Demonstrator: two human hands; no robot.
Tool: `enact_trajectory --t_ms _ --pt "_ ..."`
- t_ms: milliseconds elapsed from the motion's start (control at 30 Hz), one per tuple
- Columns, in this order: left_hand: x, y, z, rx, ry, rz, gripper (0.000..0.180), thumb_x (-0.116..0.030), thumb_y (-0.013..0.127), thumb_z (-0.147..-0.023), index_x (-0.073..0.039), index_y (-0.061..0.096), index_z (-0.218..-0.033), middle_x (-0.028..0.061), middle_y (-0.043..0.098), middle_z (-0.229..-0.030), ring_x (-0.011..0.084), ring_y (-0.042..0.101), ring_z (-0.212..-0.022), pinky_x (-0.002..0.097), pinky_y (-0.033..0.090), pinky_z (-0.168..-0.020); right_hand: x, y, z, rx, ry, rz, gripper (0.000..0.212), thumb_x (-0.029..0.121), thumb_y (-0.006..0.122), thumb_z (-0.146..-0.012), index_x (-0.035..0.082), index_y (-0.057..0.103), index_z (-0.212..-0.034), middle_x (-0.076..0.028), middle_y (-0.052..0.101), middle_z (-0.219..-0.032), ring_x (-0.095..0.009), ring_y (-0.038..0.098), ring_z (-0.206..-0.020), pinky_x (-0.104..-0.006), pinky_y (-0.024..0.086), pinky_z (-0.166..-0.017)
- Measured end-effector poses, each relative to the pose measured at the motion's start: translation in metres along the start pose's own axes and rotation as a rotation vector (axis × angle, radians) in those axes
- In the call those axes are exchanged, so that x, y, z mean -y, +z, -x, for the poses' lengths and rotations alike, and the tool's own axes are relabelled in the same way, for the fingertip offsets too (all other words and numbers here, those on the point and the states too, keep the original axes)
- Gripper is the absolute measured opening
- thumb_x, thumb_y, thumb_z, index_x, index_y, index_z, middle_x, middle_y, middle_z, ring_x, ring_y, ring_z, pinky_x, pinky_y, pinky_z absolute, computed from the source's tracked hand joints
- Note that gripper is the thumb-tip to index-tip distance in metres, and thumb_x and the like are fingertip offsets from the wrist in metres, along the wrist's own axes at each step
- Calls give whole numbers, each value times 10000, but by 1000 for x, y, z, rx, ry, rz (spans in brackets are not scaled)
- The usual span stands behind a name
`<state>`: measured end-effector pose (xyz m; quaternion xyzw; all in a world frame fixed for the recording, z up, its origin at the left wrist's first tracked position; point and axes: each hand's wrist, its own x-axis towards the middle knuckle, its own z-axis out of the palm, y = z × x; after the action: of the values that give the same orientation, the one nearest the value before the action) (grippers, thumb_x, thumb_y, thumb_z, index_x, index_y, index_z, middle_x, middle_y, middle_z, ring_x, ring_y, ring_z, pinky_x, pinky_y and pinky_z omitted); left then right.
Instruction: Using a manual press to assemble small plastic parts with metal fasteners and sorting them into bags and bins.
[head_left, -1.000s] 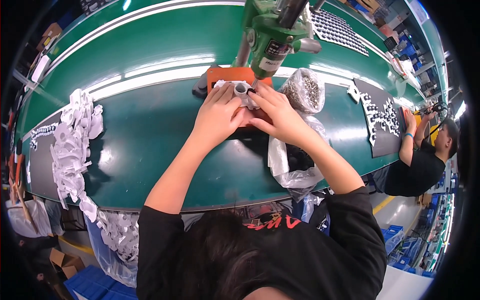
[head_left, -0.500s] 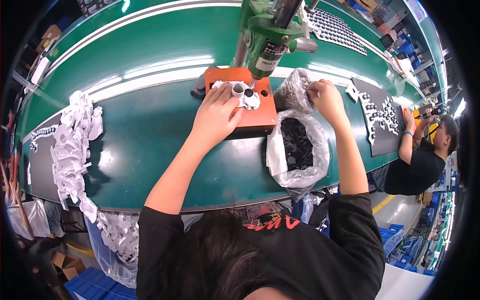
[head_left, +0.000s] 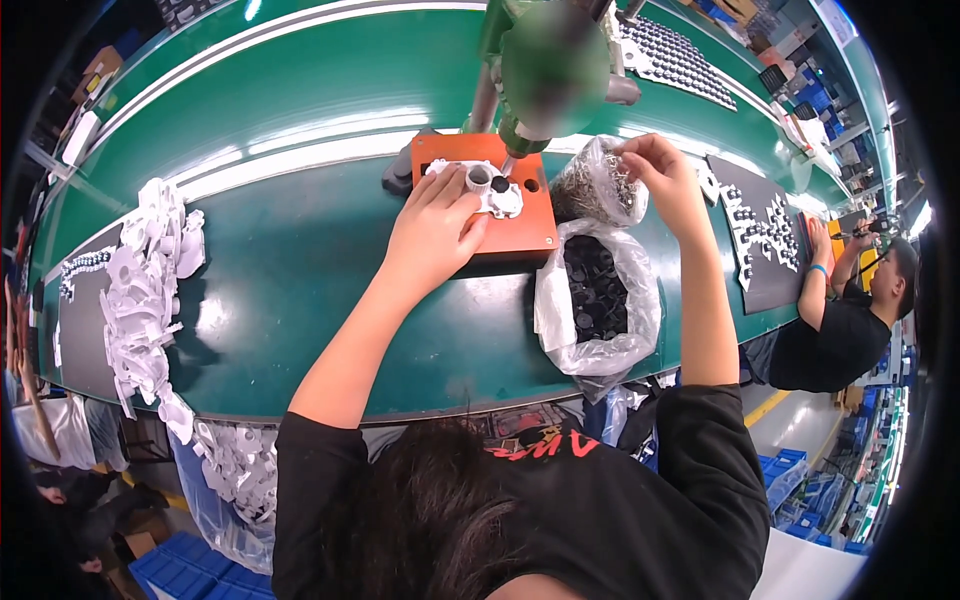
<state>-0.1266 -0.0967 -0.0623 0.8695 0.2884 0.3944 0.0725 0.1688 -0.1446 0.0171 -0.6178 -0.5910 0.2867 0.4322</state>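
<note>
My left hand [head_left: 437, 222] lies over the left side of a white plastic part [head_left: 503, 208], holding it on an orange block [head_left: 522, 233]. The part has a round collar and a black round piece in it. Close above the black piece stands the tip of a green press [head_left: 515, 135]. My right hand [head_left: 668, 178] is raised at the rim of a clear bag of small metal pieces [head_left: 598, 190], thumb and fingers curled toward each other. Whatever they pinch is too small to make out. Nearer me sits an open clear bag [head_left: 640, 300] with black round pieces [head_left: 597, 290].
White plastic parts [head_left: 145, 290] are heaped on the left of the green table [head_left: 430, 345]. A dark board with small parts [head_left: 765, 275] lies at right, where a co-worker [head_left: 835, 335] is busy. Beyond the table, a tray of dark pieces [head_left: 680, 65] stands behind the press.
My right hand has lifted slightly up and away from the bag of metal pieces. My left hand and the white part have stayed in place.
</note>
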Motion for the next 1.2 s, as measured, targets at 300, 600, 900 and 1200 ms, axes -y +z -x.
enact_trajectory --t_ms 300,600,900,1200 --pt "1 -1 1 19 -21 -8 151 -148 629 -761 -11 593 -810 211 602 -1105 330 533 -1126 432 383 -1001 17 85 2 181 38 -171 281 28 618 -821 -58 584 -1086 -99 628 -1046 -137 623 -901 -256 492 -829" --pt "0 -1 1 4 5 2 157 -153 631 -756 -12 599 -817 209 598 -1099 326 529 -1120 427 385 -992 0 123 -12 7 5 -6 169 105 646 -780 -36 677 -869 -94 649 -939 -167 632 -808 -282 486 -736" --pt "0 1 1 -8 1 -26 160 -157 629 -757 -12 600 -817 204 598 -1095 325 525 -1121 428 380 -994 -2 130 -10 -33 -94 29 223 154 697 -779 -54 659 -850 -101 606 -849 -156 582 -763 -277 447 -673" --pt "2 1 -1 33 7 -9 168 -155 617 -770 -8 585 -846 207 583 -1122 334 516 -1133 435 365 -1011 -15 121 1 -37 -580 416 193 123 658 -783 -4 661 -928 -136 614 -980 -305 546 -976 -381 436 -873"
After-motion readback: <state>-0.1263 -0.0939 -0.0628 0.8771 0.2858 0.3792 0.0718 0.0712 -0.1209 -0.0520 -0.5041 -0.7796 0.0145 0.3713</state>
